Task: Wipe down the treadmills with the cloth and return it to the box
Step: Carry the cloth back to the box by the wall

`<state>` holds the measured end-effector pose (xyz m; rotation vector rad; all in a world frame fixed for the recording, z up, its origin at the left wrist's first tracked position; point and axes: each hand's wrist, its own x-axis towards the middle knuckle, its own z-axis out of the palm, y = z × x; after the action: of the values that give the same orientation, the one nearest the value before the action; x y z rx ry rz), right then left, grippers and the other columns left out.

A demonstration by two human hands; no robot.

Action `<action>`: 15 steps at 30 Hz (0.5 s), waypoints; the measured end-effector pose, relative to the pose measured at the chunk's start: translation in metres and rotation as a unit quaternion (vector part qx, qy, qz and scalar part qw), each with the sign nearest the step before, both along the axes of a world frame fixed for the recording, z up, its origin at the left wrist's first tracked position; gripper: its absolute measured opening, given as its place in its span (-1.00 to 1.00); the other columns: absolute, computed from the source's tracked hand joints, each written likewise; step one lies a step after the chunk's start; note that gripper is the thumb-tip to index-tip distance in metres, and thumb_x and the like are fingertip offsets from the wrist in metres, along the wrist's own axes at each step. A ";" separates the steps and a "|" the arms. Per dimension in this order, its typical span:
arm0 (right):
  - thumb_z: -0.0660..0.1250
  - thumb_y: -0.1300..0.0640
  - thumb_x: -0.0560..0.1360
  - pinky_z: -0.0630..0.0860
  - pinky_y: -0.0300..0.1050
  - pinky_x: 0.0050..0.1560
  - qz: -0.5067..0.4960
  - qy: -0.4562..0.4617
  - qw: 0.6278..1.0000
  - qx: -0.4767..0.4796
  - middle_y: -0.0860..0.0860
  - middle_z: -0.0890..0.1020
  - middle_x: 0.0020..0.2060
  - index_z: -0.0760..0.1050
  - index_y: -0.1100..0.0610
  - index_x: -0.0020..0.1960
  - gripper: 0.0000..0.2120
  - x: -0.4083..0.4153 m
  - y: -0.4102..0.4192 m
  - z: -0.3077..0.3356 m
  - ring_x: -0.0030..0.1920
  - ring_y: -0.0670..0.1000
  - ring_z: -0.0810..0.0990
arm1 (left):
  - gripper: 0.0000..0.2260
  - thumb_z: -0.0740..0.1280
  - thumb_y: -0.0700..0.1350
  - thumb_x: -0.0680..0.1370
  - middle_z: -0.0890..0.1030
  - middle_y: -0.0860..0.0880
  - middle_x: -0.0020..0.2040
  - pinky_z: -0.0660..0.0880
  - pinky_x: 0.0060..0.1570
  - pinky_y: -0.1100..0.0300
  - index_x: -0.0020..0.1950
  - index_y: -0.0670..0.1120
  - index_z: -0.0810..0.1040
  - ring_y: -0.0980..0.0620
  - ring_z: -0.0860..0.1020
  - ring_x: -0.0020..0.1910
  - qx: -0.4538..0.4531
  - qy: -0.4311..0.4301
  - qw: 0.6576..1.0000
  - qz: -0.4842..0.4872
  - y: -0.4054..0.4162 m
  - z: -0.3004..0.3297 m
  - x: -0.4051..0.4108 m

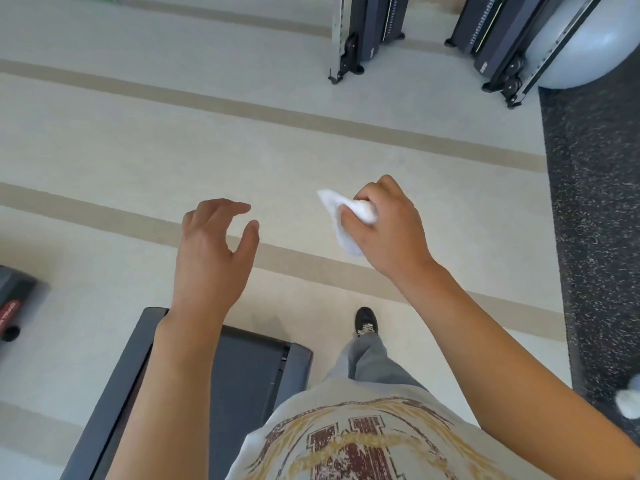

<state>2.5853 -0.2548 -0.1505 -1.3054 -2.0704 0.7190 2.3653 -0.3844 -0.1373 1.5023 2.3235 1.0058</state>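
Head cam: right hand (384, 226) has its fingers clamped on the white cloth (343, 220) — bunched up, one corner hanging loose, held in the air over the floor (138, 133). Left hand (211, 247) is empty, fingers apart and relaxed, above the treadmill (249, 375) end down at the bottom.

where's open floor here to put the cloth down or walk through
Widest bare floor lies ahead and left, between the treadmill end and the folded machines. Far right is crowded: machines and a grey ball. The right hand grips the cloth; the left hand holds nothing.
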 end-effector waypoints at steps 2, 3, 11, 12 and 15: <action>0.40 -0.02 0.54 0.39 -0.07 -0.26 0.012 -0.003 1.000 -0.003 -0.04 0.45 -0.12 0.50 0.09 -0.10 -0.81 -0.002 0.040 0.004 -0.24 0.03 0.48 | -0.76 0.36 -0.06 0.67 0.58 0.01 0.30 0.42 -0.16 0.35 0.33 -0.05 0.63 -0.05 0.44 0.32 -0.004 0.001 1.000 0.017 0.033 0.003 0.002; 0.40 -0.02 0.54 0.40 -0.06 -0.26 0.015 -0.003 1.000 -0.004 -0.05 0.45 -0.12 0.50 0.09 -0.10 -0.81 -0.002 0.060 0.007 -0.24 0.03 0.48 | -0.76 0.36 -0.07 0.67 0.58 0.02 0.30 0.42 -0.14 0.38 0.32 -0.05 0.63 -0.05 0.44 0.32 -0.006 0.000 1.000 0.023 0.050 0.004 0.003; 0.40 -0.03 0.55 0.43 -0.04 -0.26 0.049 -0.001 0.999 -0.003 -0.06 0.44 -0.12 0.48 0.07 -0.11 -0.80 -0.005 0.211 0.021 -0.25 0.04 0.48 | -0.75 0.39 -0.05 0.65 0.56 0.03 0.31 0.58 0.08 -0.20 0.34 -0.01 0.61 -0.10 0.43 0.32 -0.011 0.035 0.997 0.069 0.183 0.013 0.011; 0.41 -0.03 0.55 0.41 -0.05 -0.26 0.050 0.005 0.999 0.000 -0.06 0.44 -0.12 0.48 0.08 -0.10 -0.79 -0.007 0.225 0.023 -0.24 0.03 0.48 | -0.74 0.40 -0.06 0.64 0.56 0.01 0.32 0.56 0.12 -0.22 0.34 -0.02 0.61 -0.11 0.43 0.32 -0.012 0.045 0.996 0.074 0.194 0.014 0.012; 0.42 -0.04 0.55 0.39 -0.08 -0.26 0.052 0.025 0.998 0.001 -0.06 0.45 -0.12 0.49 0.07 -0.10 -0.79 -0.013 0.258 0.024 -0.24 0.02 0.48 | -0.71 0.40 -0.04 0.63 0.56 0.00 0.33 0.52 0.20 -0.22 0.34 -0.02 0.61 -0.14 0.44 0.31 -0.016 0.069 0.994 0.081 0.222 0.017 0.010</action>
<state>2.5721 0.0030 -0.1267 -1.1744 -2.1103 0.7874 2.3753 -0.1626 -0.1202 1.4322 2.5810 0.9220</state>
